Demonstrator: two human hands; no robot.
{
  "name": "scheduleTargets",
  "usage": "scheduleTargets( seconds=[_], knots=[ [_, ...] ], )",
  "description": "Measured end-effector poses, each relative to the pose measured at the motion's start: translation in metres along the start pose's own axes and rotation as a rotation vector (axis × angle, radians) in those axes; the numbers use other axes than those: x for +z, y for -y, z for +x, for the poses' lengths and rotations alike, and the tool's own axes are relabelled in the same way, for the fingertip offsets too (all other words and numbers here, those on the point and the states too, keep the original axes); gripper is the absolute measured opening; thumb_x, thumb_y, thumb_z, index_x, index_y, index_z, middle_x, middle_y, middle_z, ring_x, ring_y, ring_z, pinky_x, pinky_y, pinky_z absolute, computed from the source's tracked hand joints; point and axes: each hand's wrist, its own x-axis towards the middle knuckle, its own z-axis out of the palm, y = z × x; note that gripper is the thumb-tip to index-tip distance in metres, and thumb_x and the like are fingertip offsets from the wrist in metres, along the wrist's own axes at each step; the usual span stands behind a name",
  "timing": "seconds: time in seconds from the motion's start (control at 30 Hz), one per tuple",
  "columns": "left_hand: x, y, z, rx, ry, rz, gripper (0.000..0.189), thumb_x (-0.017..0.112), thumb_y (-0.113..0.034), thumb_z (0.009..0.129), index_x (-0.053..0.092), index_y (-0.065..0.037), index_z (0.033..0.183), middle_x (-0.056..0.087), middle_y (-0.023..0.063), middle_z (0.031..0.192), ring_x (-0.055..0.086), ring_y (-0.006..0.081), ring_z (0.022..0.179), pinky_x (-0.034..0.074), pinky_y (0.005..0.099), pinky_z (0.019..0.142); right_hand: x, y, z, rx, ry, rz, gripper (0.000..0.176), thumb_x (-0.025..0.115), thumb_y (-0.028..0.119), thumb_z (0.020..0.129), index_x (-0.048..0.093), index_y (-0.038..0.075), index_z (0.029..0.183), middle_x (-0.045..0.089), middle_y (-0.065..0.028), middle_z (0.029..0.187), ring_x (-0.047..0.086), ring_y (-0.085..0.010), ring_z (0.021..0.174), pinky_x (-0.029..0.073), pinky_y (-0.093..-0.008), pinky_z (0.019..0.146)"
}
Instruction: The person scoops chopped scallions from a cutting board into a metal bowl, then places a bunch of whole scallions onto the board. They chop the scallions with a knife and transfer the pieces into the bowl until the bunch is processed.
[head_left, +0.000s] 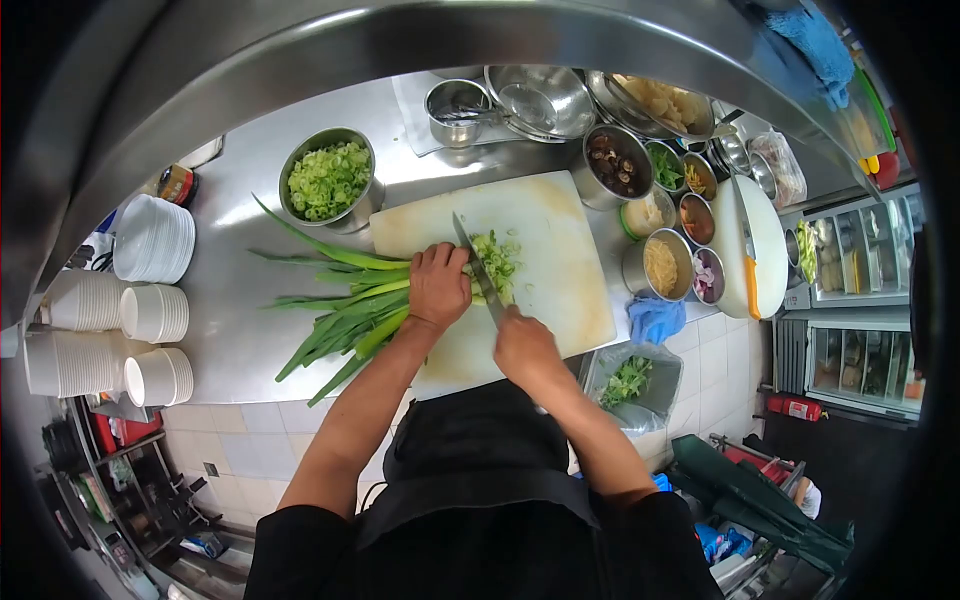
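Left hand [441,285] pressed flat, fingers together, on green onions [365,300] lying across cutting board [560,260] edge; right hand [526,345] fisted round knife [484,272] handle, blade beside left fingertips.

Glossy metal counter [225,260] beneath hands [441,285]; matt, smooth plastic-looking cutting board [560,270]; shiny metal knife blade [482,268].

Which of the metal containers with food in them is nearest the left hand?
The bowl of sliced green onions, left of the cutting board; the others are to its right.
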Motion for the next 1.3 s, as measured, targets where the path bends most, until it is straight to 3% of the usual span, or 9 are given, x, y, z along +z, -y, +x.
scheduleTargets(
  seconds=[0.1, 0.27, 0.57, 0.7, 0.97, 1.0, 1.07, 1.17, 1.3],
  knots=[
    [0.001, 0.001, 0.003, 0.013, -0.036, -0.025, 0.03, 0.059, -0.009, 0.071, 0.056, -0.01, 0.101, 0.053, 0.0108, 0.095, 0.054, 0.0326, 0.093, 0.042, 0.0458, 0.08, 0.007, 0.004, 0.022, -0.005, -0.102, 0.033, 0.015, 0.051, 0.003, 0.081, 0.052, -0.007, 0.093, 0.064, -0.0299, 0.078, 0.066, -0.0453, 0.079, 0.052, -0.0526, 0.073],
    [0.002, 0.0, -0.001, -0.005, -0.06, -0.065, 0.027, 0.058, -0.009, 0.07, 0.056, -0.009, 0.097, 0.053, 0.0116, 0.094, 0.054, 0.033, 0.092, 0.042, 0.0466, 0.08, -0.047, 0.017, -0.027, 0.026, 0.043, 0.014, 0.017, 0.051, 0.004, 0.082, 0.053, -0.007, 0.095, 0.065, -0.0301, 0.079, 0.066, -0.0452, 0.078, 0.053, -0.0516, 0.072],
    [0.005, 0.003, -0.004, 0.023, -0.088, -0.08, 0.025, 0.055, -0.012, 0.07, 0.058, -0.008, 0.094, 0.054, 0.0121, 0.095, 0.054, 0.034, 0.09, 0.042, 0.0463, 0.08, 0.022, 0.002, 0.022, -0.005, -0.111, 0.039, 0.016, 0.051, 0.005, 0.082, 0.053, -0.006, 0.094, 0.065, -0.0284, 0.077, 0.067, -0.0433, 0.073, 0.054, -0.0506, 0.07],
    [0.004, 0.001, -0.007, 0.014, -0.126, -0.102, 0.023, 0.052, -0.004, 0.07, 0.057, -0.007, 0.093, 0.053, 0.0152, 0.097, 0.053, 0.0384, 0.086, 0.043, 0.048, 0.078, 0.022, -0.002, 0.025, 0.017, -0.11, 0.011, 0.016, 0.05, 0.007, 0.084, 0.054, -0.005, 0.095, 0.066, -0.0265, 0.077, 0.067, -0.0421, 0.074, 0.054, -0.0503, 0.069],
    [0.014, 0.006, -0.002, -0.042, -0.16, -0.183, 0.016, 0.058, -0.001, 0.066, 0.058, -0.007, 0.081, 0.051, 0.0137, 0.092, 0.051, 0.0365, 0.083, 0.042, 0.0476, 0.075, 0.026, -0.005, 0.026, -0.054, -0.15, 0.013, 0.023, 0.046, 0.01, 0.086, 0.053, -0.007, 0.099, 0.066, -0.0262, 0.078, 0.067, -0.0426, 0.074, 0.053, -0.0526, 0.068],
    [0.009, 0.003, -0.001, -0.06, -0.136, -0.178, 0.013, 0.06, -0.002, 0.066, 0.06, -0.006, 0.079, 0.053, 0.0122, 0.09, 0.053, 0.0349, 0.086, 0.042, 0.0504, 0.086, 0.027, -0.004, 0.024, -0.051, -0.16, 0.004, 0.021, 0.047, 0.009, 0.086, 0.053, -0.006, 0.099, 0.066, -0.0264, 0.078, 0.066, -0.0428, 0.074, 0.053, -0.0526, 0.068],
    [-0.007, -0.007, -0.001, -0.088, 0.028, 0.003, 0.015, 0.061, -0.003, 0.071, 0.067, -0.009, 0.084, 0.058, 0.0075, 0.093, 0.057, 0.0274, 0.097, 0.027, 0.0633, 0.107, 0.024, -0.006, 0.028, -0.033, -0.151, 0.004, 0.019, 0.048, 0.01, 0.086, 0.053, -0.004, 0.097, 0.066, -0.0269, 0.078, 0.066, -0.0434, 0.074, 0.053, -0.0531, 0.068],
    [-0.003, 0.008, -0.011, 0.075, -0.079, -0.018, 0.023, 0.055, -0.001, 0.074, 0.067, -0.009, 0.092, 0.061, 0.0084, 0.099, 0.059, 0.0276, 0.095, 0.036, 0.0505, 0.096, 0.021, -0.005, 0.025, 0.02, -0.067, 0.046, 0.019, 0.048, 0.01, 0.086, 0.054, -0.004, 0.099, 0.066, -0.0273, 0.082, 0.066, -0.0431, 0.078, 0.053, -0.0528, 0.071],
    [-0.001, 0.007, -0.007, 0.053, -0.143, -0.103, 0.03, 0.054, -0.001, 0.074, 0.062, -0.008, 0.103, 0.06, 0.0092, 0.104, 0.058, 0.0282, 0.097, 0.039, 0.0444, 0.09, 0.007, 0.001, 0.025, 0.024, -0.041, 0.039, 0.02, 0.049, 0.008, 0.084, 0.055, -0.004, 0.099, 0.066, -0.0281, 0.083, 0.067, -0.0428, 0.08, 0.053, -0.0515, 0.072]
  ],
)
